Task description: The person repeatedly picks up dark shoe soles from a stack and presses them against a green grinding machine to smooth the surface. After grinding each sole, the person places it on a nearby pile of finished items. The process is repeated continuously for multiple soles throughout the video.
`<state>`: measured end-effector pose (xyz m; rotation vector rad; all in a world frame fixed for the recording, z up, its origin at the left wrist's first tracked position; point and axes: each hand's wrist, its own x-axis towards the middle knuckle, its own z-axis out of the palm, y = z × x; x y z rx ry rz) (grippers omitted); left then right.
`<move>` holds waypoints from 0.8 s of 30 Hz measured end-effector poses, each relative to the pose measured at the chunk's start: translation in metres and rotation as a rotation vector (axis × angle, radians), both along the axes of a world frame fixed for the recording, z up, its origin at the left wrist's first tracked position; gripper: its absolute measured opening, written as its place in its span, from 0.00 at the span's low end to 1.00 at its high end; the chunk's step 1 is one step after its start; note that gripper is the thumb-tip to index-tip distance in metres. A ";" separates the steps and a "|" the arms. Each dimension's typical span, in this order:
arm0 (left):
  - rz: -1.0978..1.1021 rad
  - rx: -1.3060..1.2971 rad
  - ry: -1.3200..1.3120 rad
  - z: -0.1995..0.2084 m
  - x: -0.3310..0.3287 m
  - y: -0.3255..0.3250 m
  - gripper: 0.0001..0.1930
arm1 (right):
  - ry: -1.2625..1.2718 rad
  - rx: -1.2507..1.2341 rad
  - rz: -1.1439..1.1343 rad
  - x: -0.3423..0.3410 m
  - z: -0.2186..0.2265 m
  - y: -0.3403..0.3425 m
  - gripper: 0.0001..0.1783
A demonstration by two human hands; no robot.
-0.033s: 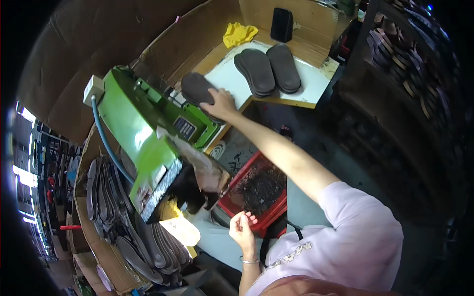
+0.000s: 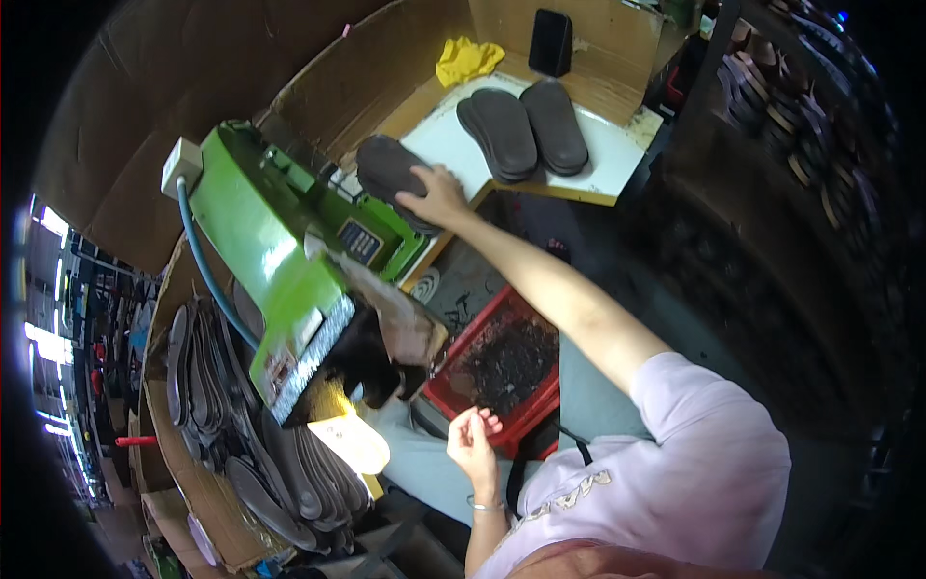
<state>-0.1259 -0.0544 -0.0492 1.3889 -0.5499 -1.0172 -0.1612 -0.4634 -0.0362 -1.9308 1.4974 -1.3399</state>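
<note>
My right hand (image 2: 439,198) reaches far across and grips the near edge of a stack of dark brown shoe soles (image 2: 388,166). That stack lies at the left end of the white tabletop (image 2: 608,145), next to a green machine (image 2: 256,241). Two more piles of soles sit farther right on the same top: a thicker pile (image 2: 498,133) and a second pile (image 2: 555,125) leaning against it. My left hand (image 2: 471,449), with a bracelet at the wrist, hovers near my lap with its fingers curled in and nothing visible in them.
A red crate (image 2: 463,386) of dark scraps stands below the table. At lower left a cardboard box (image 2: 207,487) holds many grey soles (image 2: 299,473). A lit lamp area (image 2: 352,444) glows under the machine head. A yellow cloth (image 2: 468,61) and a black phone-like slab (image 2: 551,43) are at the back.
My right hand and the soles under it have shifted very slightly; the stack looks sharper now. My left hand stays where it was.
</note>
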 end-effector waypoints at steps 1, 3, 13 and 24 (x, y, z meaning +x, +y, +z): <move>-0.029 -0.004 0.017 -0.001 -0.006 -0.003 0.08 | -0.066 -0.087 0.008 -0.025 -0.007 -0.004 0.33; -0.063 -0.001 0.014 -0.001 -0.013 -0.004 0.07 | -0.161 -0.241 0.034 -0.062 -0.007 0.006 0.29; -0.233 -0.357 -0.767 0.070 -0.025 -0.019 0.15 | -0.276 0.229 0.559 -0.210 0.105 0.254 0.58; -0.244 -0.100 -0.275 0.069 0.015 -0.042 0.11 | -0.818 0.784 1.117 -0.158 0.031 0.288 0.46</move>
